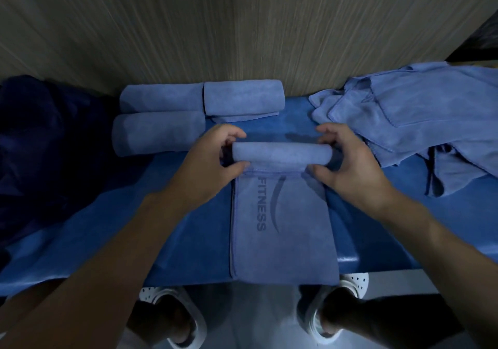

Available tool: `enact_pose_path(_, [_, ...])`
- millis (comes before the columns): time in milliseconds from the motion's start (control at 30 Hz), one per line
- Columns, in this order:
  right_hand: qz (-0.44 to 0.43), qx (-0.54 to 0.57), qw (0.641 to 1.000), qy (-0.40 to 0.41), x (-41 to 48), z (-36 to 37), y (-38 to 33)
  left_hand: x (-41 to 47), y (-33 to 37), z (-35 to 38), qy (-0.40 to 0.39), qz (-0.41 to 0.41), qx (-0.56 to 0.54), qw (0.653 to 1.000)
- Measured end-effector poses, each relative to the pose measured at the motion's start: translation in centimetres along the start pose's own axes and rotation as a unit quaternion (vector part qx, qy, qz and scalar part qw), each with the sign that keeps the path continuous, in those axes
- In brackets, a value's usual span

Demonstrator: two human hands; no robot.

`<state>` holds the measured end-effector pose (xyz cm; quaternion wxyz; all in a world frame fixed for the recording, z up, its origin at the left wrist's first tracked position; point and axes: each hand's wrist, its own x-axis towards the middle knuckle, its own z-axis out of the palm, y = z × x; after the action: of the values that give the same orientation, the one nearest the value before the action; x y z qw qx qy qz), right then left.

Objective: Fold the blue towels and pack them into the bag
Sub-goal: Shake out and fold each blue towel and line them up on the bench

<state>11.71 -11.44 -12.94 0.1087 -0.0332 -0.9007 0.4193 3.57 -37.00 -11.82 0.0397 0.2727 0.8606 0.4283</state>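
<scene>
A blue towel (280,227) printed "FITNESS" lies as a long strip on the blue bench (404,214), reaching from the front edge toward the wall. Its far end is rolled into a short tube (281,154). My left hand (213,160) grips the tube's left end, my right hand (347,160) grips its right end, thumbs on the near side. Three rolled blue towels lie behind: one at the left (157,133), one behind it (161,98), one to the right (244,98). A dark navy bag (48,143) slumps at the far left.
A heap of unfolded blue towels (415,111) covers the bench's right end, with a dark strap (431,170) hanging from it. A wood-grain wall (242,25) stands right behind the bench. My white shoes (161,297) show on the floor below the bench's front edge.
</scene>
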Motion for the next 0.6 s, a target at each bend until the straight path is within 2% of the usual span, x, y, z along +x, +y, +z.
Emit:
enact_pose_path(100, [-0.112, -0.093, 0.989, -0.004, -0.6, -0.3, -0.6, -0.5, 0.2, -0.1, -0.021, 0.068, 0.064, 0.995])
enact_pose_path(200, [-0.132, -0.126, 0.983, -0.033, -1.7, -0.9, -1.2, -1.5, 0.7, -0.5, -0.047, 0.094, 0.071, 0.992])
enact_pose_path(400, [-0.151, -0.134, 0.978, -0.052, -3.9, -1.5, -1.8, -3.8, 1.5, -0.4, -0.107, 0.059, 0.021, 0.992])
enact_pose_path(600, [-0.174, -0.091, 0.979, -0.049, -4.8, -1.5, -1.4, -4.7, 2.2, 0.2, -0.095, 0.014, 0.021, 0.995])
